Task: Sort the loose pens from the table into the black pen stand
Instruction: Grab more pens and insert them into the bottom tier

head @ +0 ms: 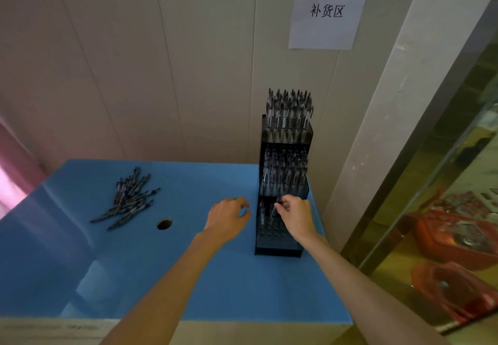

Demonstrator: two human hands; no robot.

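Right hand (295,216) pinches a pen (272,214) over the stand's (277,249) lowest tier; my left hand (229,216) hovers loosely curled, empty. Upper tiers look full, bottom mostly vacant. Loose pens (129,198) remain far left.

There is 1 black pen stand (283,183) with 3 stepped tiers on the right of the desk (188,277). Its far and middle tiers are too crowded to count; the near tier holds about 2 pens. 1 pile of loose pens (129,199), roughly 12, lies far left. 2 hands show, and 1 paper sign (327,20) hangs on the wall.
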